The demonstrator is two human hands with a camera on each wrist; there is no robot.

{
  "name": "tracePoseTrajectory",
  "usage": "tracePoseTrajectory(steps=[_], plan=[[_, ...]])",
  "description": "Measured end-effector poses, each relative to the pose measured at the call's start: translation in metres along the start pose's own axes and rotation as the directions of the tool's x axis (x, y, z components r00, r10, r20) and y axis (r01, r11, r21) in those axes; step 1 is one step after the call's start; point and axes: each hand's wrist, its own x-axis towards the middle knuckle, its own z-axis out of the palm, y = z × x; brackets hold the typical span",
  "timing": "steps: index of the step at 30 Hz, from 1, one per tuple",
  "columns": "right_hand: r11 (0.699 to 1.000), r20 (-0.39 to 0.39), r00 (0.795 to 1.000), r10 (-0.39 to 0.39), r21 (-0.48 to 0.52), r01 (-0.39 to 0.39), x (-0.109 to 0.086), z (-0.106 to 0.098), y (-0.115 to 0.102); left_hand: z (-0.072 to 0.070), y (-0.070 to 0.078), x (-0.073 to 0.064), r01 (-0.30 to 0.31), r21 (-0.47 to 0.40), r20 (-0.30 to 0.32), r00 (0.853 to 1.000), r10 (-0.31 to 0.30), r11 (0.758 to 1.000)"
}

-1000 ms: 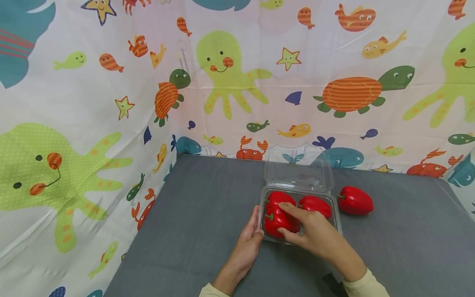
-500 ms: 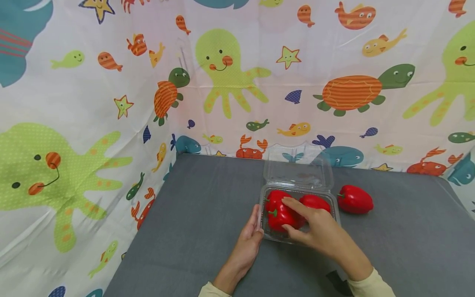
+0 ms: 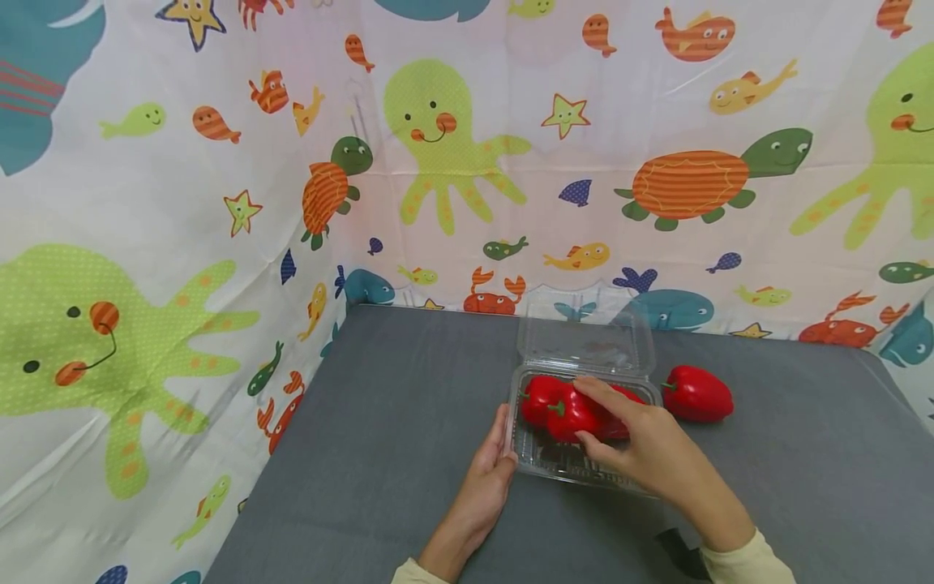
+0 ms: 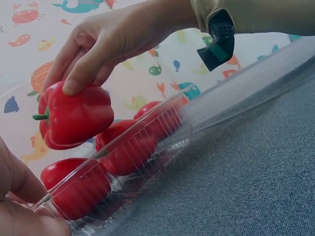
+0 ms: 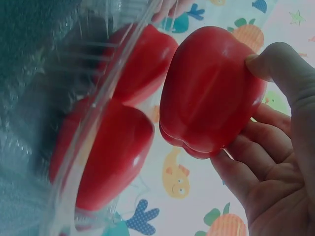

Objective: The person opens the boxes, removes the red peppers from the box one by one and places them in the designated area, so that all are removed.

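Note:
My right hand (image 3: 642,442) holds a red bell pepper (image 3: 572,412) with a green stem, thumb on one side and fingers on the other. In the left wrist view this pepper (image 4: 81,115) is raised above the rim of a clear plastic clamshell container (image 3: 543,466). Inside, a red bell pepper (image 3: 538,397) lies at the back left, and another bell pepper (image 3: 629,396) at the right is partly hidden behind the held one and my hand. My left hand (image 3: 485,478) grips the container's left side, thumb at the rim.
The container's transparent lid (image 3: 587,337) stands open at the back, near the patterned curtain (image 3: 452,259). Right of the container, a further red bell pepper (image 3: 698,394) lies on the grey tabletop (image 3: 409,389).
My right hand has lifted the bell pepper from the container's front left and moved it right and slightly back, baring the container's front floor. My left hand stays in place.

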Motion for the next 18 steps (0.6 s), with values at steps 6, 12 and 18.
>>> tracePoseTrajectory(steps=[6, 12, 18], plan=[[1.0, -0.041, 0.999, -0.027, -0.016, 0.027, -0.001, -0.009, 0.01, -0.001, -0.003, -0.001, -0.014, -0.022, -0.001, 1.0, 0.014, 1.0], [0.999, -0.077, 0.997, -0.003, -0.041, 0.0, -0.004, -0.023, 0.019, 0.002, -0.004, -0.003, -0.022, -0.005, -0.022, 1.0, 0.022, 1.0], [0.995, -0.104, 0.993, 0.057, -0.074, -0.064, -0.009, -0.036, 0.028, 0.005, -0.004, -0.005, -0.031, 0.008, -0.05, 0.998, 0.032, 0.999]])
